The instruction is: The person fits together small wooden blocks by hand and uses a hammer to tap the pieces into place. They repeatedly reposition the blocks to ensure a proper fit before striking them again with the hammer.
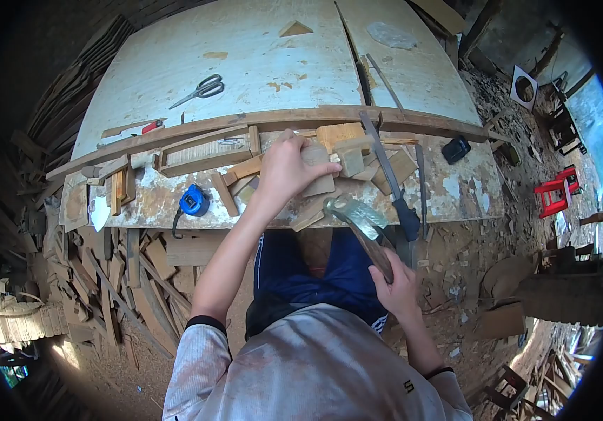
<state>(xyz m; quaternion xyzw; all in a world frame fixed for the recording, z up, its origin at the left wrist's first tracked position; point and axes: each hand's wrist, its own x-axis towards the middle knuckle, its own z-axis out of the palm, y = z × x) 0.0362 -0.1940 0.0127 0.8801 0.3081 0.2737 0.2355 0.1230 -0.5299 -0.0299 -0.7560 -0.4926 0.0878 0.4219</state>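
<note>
My left hand point(287, 165) is closed on a flat wooden block point(318, 181) at the front part of the workbench, thumb pointing right along it. Just right of the thumb is a small pale block point(350, 161), beside a lighter piece of wood point(339, 133). In my right hand point(396, 286) is a hammer point(358, 216), gripped by its wooden handle. Its metal head is over the bench's near edge, apart from the block. A long narrow blade with a dark handle point(405, 219) lies to the right of these pieces.
The worn workbench point(456, 189) also carries a blue tape measure point(193, 201), a wooden frame point(207, 163) and a black object point(456, 149). A long wooden strip point(210, 130) crosses behind them. Scissors point(207, 88) lie on the pale board point(266, 42). Offcuts point(154, 281) litter the floor.
</note>
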